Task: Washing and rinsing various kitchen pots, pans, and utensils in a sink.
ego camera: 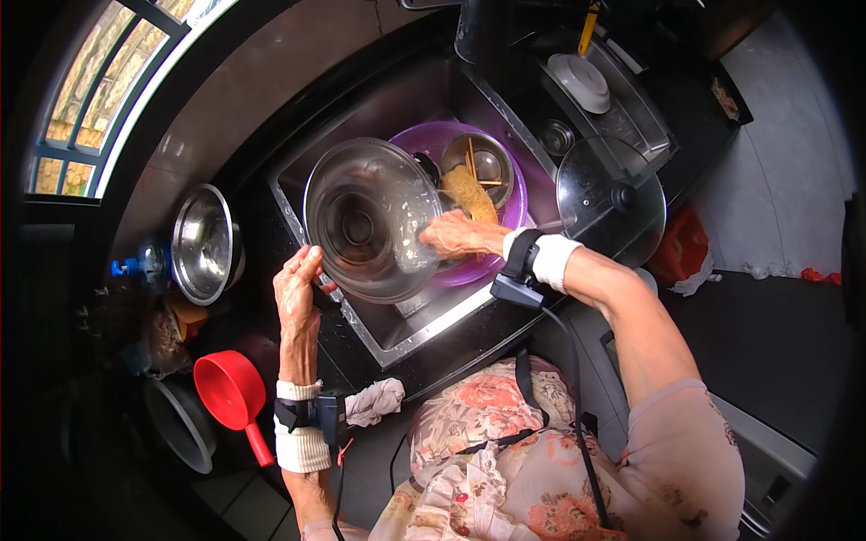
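A wide metal bowl (352,223) is tilted over the left part of the steel sink (433,314). At its left rim, my left hand (298,277) grips the edge. My right hand (457,234) is at the bowl's right inner side, among white suds; it is blurred, and whether it holds a cloth or sponge cannot be told. Behind it stands a purple basin (519,203) holding a small metal bowl (500,169), wooden chopsticks (471,154) and a yellow-brown loofah-like scrubber (467,193), close to my right hand.
A glass lid (588,196) lies right of the sink, below a white dish (587,81) on the drainer. Stacked metal bowls (203,243), a blue pump bottle (150,265), a red ladle-like dipper (230,389) and a grey basin (177,426) stand at the left. A cloth (375,402) hangs at the counter's front.
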{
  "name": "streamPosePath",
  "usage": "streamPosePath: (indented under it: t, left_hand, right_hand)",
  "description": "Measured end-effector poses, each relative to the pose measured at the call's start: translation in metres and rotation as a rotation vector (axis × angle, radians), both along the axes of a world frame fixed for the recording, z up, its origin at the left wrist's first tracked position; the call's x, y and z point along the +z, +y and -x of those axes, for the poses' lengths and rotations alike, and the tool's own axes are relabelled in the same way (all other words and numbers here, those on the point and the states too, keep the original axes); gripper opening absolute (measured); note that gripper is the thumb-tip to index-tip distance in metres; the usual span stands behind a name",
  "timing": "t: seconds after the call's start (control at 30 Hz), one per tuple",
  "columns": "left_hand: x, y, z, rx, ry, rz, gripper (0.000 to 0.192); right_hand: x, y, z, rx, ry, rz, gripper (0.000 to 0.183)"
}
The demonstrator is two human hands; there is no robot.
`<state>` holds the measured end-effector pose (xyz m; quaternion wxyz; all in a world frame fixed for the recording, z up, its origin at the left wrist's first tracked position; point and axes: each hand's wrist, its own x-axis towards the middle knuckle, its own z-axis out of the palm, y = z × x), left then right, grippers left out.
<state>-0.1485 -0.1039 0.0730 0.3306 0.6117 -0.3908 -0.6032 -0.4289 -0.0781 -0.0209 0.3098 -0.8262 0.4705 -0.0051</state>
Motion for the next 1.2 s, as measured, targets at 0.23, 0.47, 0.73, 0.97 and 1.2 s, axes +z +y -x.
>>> streamPosePath:
  t: [0.23,0.47,0.73,0.97,1.2]
  left_hand:
    - [0.023,-0.002,0.024,0.072,-0.001,0.24,0.021]
    - [0.045,-0.001,0.025,-0.01,-0.232,0.595,0.024]
    - [0.075,0.018,0.033,-0.1,-0.344,0.765,0.028]
    - [0.085,0.036,0.042,-0.159,-0.385,0.861,0.022]
    - [0.075,0.029,0.035,-0.119,-0.385,0.829,0.023]
  right_hand:
    - [-0.004,-0.001,0.021,-0.014,0.286,-0.005,0.019]
    - [0.014,-0.015,0.046,-0.305,0.123,0.092,0.02]
    - [-0.023,-0.03,0.053,-0.534,0.158,0.103,0.018]
    - [-0.08,-0.026,0.063,-0.524,0.254,0.28,0.019]
    - [-0.016,-0.029,0.088,-0.502,0.082,0.543,0.013]
